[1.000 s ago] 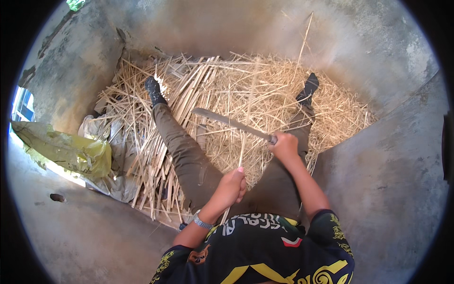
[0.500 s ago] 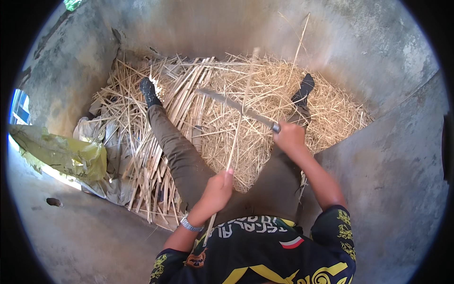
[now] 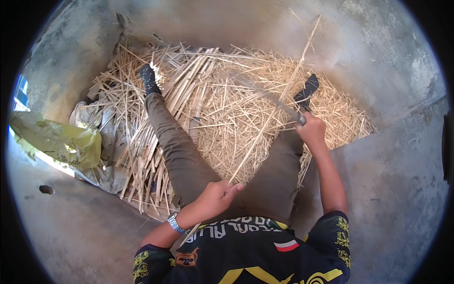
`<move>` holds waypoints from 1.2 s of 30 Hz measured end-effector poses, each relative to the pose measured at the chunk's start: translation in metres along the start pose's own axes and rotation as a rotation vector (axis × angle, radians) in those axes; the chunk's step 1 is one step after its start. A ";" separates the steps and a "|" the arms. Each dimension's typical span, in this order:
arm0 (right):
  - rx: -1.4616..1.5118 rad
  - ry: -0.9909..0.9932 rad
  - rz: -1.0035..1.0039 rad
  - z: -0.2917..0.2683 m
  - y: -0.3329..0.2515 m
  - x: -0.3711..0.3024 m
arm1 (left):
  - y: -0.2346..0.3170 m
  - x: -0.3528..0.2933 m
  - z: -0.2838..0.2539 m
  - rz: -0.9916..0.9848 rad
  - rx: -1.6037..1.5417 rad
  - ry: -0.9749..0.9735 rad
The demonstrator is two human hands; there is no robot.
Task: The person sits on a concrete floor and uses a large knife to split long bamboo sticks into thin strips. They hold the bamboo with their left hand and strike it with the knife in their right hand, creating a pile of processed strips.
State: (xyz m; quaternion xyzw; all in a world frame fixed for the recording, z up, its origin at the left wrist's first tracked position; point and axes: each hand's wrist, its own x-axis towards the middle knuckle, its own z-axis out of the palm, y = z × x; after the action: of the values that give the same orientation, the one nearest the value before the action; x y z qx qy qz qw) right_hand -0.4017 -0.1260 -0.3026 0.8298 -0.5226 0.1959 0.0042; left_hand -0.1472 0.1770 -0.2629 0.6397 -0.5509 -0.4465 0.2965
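Observation:
My left hand [image 3: 215, 199] is closed round a thin bamboo strip [image 3: 254, 144] in front of my lap. The strip slopes up and away to the right, and its near end pokes out below my wrist. In my right hand [image 3: 312, 130], a machete [image 3: 295, 115] is gripped by its handle, which the fingers mostly hide. Its long blade points left and is smeared by motion. Near the handle the blade meets or crosses the strip; whether it touches, I cannot tell.
Loose shavings [image 3: 236, 118] are heaped between and beyond my outstretched legs [image 3: 172, 142]. Split bamboo strips [image 3: 189, 78] lie piled at the left. A yellow-green sheet [image 3: 61, 142] hangs near crumpled sacking [image 3: 111, 175]. Grey walls [image 3: 227, 23] close in around me.
The machete and my right hand have moved right and slightly up the picture. The strip's far part has swung right, leaning more. My left hand has dropped slightly nearer my body.

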 end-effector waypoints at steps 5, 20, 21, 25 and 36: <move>-0.216 0.054 0.256 -0.015 0.095 0.042 | -0.020 -0.034 0.026 0.057 -0.047 0.127; -0.345 0.177 0.602 -0.066 0.160 0.078 | -0.029 -0.042 0.035 0.219 -0.079 0.008; -0.308 0.279 0.683 -0.055 0.190 0.075 | -0.017 -0.041 0.028 0.189 -0.106 -0.125; -0.069 0.391 0.739 -0.058 0.121 0.062 | -0.037 -0.035 0.028 -0.020 -0.202 0.017; 0.209 0.272 0.072 -0.013 -0.029 -0.061 | -0.042 -0.012 0.021 -0.139 -0.501 0.109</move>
State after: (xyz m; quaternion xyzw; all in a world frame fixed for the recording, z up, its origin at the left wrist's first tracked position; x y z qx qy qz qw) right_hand -0.4034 -0.0572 -0.3051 0.7723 -0.5233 0.3597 -0.0181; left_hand -0.1480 0.1997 -0.3056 0.6060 -0.3610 -0.5530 0.4435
